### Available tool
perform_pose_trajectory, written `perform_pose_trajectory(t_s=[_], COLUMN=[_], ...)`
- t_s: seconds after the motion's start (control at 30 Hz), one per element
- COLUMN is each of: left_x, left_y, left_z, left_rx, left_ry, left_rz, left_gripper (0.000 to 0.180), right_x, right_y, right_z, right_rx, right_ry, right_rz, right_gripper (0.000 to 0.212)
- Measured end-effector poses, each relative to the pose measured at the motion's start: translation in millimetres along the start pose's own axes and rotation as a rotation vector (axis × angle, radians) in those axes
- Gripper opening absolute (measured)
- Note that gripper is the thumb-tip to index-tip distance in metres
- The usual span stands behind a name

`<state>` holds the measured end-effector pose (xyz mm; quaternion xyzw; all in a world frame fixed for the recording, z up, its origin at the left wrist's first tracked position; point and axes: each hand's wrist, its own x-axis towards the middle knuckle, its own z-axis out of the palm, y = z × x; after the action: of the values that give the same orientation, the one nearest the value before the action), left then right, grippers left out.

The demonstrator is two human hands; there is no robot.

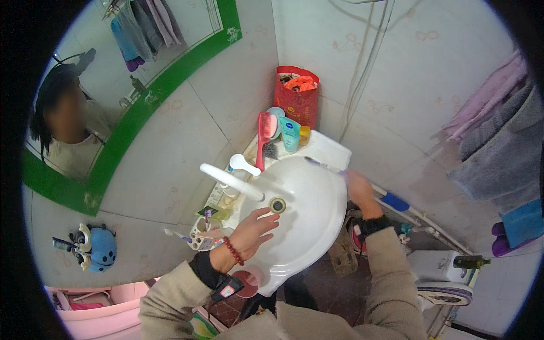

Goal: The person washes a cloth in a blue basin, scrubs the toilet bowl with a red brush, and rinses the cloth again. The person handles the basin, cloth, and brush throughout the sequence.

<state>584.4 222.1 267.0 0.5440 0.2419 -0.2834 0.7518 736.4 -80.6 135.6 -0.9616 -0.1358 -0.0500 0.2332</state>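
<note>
My left hand [253,231], with a red bead bracelet at its wrist, hovers over the near left part of the white washbasin [309,243]. Its fingers are apart and hold nothing. At the basin's right rim, my right hand [361,194] is closed on a toothbrush [323,164], whose head points left over the bowl; motion blurs it somewhat. A white faucet [232,180] arches out near the drain [277,205]. Beside my left wrist stands a white toothbrush holder [202,240] with brushes in it. Below that wrist is a pink cup [248,281].
A red comb [263,139], a teal tube [290,135] and a red bag [297,99] crowd the back corner. A green-framed mirror [133,107] hangs at left. Towels [498,141] hang at right above a toilet [439,272]. A blue-and-white pole [396,202] leans beside the basin.
</note>
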Motion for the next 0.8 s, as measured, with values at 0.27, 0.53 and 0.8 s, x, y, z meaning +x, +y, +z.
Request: perform_pose_trajectory(t_s=[0.27,0.53,0.8], left_x=[-37,-45,-63], left_y=[15,20,25], left_z=[-21,-18,29], left_rx=[-0.133,-0.104,0.092], left_ry=[-0.070,-0.112,-0.447], left_rz=[0.034,0.052,0.048], left_gripper=[0.040,0.039,0.038], right_x=[78,40,-222], right_y=[0,6,19], right_z=[20,34,-35], right_rx=[0.016,0.135,0.159], right_ry=[-0.073,0.114,-0.204], right_rz=[0.035,0.062,0.510], right_gripper=[0.023,0.046,0.051])
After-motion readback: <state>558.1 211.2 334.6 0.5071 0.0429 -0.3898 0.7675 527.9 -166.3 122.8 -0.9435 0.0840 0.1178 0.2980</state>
